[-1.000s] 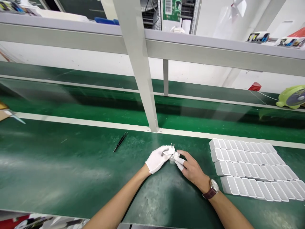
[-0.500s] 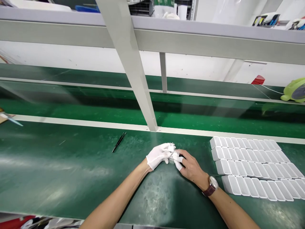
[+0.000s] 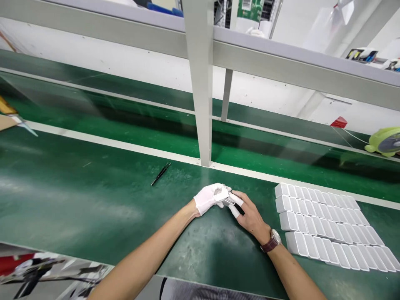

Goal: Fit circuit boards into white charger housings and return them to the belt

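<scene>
My left hand, in a white glove, is closed around a small white plastic housing over the green bench. What looks like a thin light edge or wire shows along its right side; the fingers hide the rest. My right hand wears white finger cots on the thumb and a finger. Those fingertips pinch the housing's right end, so both hands are on it. Black tweezers lie on the bench to the left of my hands.
Rows of white plastic cases stand at the right. A grey post rises behind my hands to a shelf beam. Far right is a green fan; a yellow-handled tool lies at the far left.
The white housing has turned in my hands, showing a broader face; the small prong-like parts and looped wire seen before are less visible. My head view has tilted.
</scene>
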